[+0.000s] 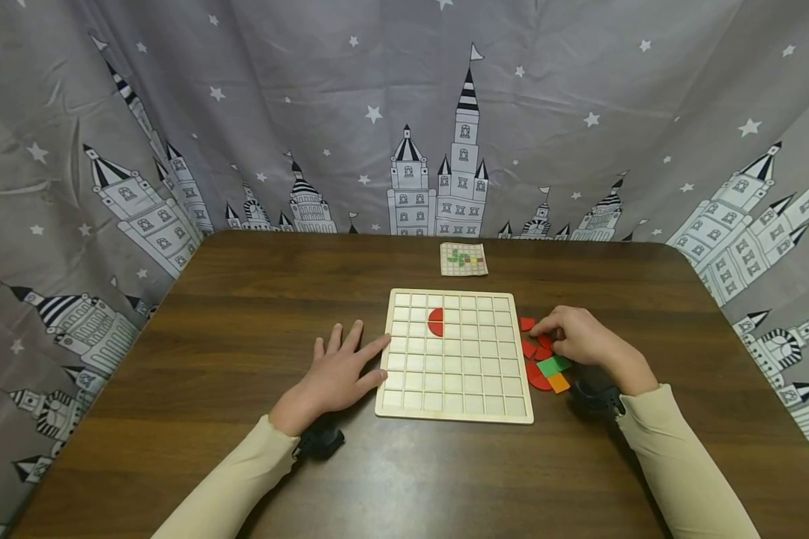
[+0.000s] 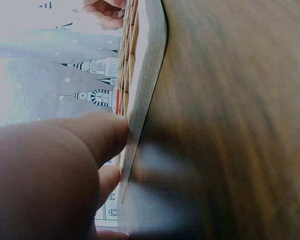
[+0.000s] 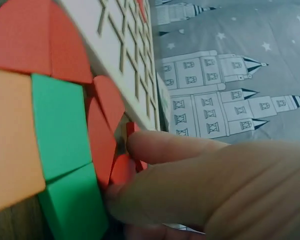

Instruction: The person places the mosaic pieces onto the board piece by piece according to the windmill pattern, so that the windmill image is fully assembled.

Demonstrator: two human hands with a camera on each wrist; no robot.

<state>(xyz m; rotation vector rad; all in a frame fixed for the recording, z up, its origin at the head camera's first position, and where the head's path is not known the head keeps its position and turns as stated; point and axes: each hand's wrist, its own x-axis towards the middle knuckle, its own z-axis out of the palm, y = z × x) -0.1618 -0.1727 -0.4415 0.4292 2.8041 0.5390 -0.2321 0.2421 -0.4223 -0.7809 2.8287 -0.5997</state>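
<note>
A pale wooden grid board (image 1: 453,382) lies on the table, with two red quarter-circle pieces (image 1: 436,323) joined as a half circle in its upper part. My left hand (image 1: 333,374) rests with fingers spread at the board's left side. Its thumb (image 2: 112,132) touches the board's edge (image 2: 145,95). Right of the board, my right hand (image 1: 583,340) reaches into a small heap of pieces. Its index finger (image 3: 155,146) and thumb (image 3: 140,197) stand apart at the red pieces (image 3: 102,140), with a blurred red piece between them. The other fingers are mostly hidden.
Green pieces (image 1: 554,365), an orange square (image 1: 558,382) and a larger red round shape (image 1: 537,376) lie at the heap's near end. Behind the board lies a pattern card (image 1: 464,259). A grey castle-print curtain (image 1: 350,90) hangs beyond the brown table (image 1: 270,299).
</note>
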